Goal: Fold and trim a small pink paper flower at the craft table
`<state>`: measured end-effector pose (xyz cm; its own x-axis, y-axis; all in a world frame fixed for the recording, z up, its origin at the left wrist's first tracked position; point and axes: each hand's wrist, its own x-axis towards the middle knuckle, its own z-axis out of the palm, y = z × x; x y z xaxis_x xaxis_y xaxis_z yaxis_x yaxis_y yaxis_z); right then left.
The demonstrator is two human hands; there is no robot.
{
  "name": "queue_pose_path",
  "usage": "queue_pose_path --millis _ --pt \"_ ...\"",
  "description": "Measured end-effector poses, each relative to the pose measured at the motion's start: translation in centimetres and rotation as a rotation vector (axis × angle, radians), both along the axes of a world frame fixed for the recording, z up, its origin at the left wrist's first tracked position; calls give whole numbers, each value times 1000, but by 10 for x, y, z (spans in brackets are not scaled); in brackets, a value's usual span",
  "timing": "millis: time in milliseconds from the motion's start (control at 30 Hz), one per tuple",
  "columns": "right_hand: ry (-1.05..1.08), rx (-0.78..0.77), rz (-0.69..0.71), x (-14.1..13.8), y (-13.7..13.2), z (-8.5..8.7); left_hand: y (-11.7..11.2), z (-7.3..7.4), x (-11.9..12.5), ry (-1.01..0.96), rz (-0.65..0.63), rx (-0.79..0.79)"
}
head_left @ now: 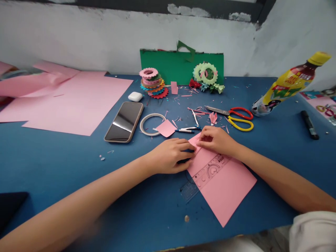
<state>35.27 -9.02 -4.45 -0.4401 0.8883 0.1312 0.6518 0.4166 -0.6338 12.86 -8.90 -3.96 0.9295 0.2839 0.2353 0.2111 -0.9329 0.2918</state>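
Note:
A pink sheet of paper (228, 185) lies at a slant near the table's front. A clear plastic ruler (207, 171) with a protractor cut-out rests across it, one end sticking out past the paper's left edge. My left hand (174, 155) is at the sheet's upper left edge, thumb and curled fingers closed on the paper. My right hand (217, 140) pinches the top part of the same sheet, its fingertips close to those of the left. Part of the sheet's top edge is hidden by my fingers.
Behind my hands are a compass (195, 124), red-and-yellow scissors (232, 117), a tape ring (141, 124), a small pink square (166, 128) and paper scraps. A phone (124, 122) and large pink sheets (78, 108) lie left. A bottle (286, 87) and black marker (309, 125) stand right.

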Motion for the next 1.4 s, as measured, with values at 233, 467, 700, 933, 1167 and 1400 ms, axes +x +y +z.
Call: queue_pose_path --millis 233,467,700,933,1167,1400 --pt "-10 -12 -11 -1 0 1 1 -2 0 -22 -9 7" --pt "0 1 4 -1 1 -2 1 -2 -1 -33 10 -21" --pt "-30 55 31 1 1 -6 3 -2 -1 -63 31 -89" --pt "-20 52 37 0 1 -5 0 -1 1 92 26 39" --pt "-10 56 45 2 2 -3 -2 -1 2 95 12 55" --pt "-17 59 52 3 3 -6 0 -1 -1 40 -66 155"
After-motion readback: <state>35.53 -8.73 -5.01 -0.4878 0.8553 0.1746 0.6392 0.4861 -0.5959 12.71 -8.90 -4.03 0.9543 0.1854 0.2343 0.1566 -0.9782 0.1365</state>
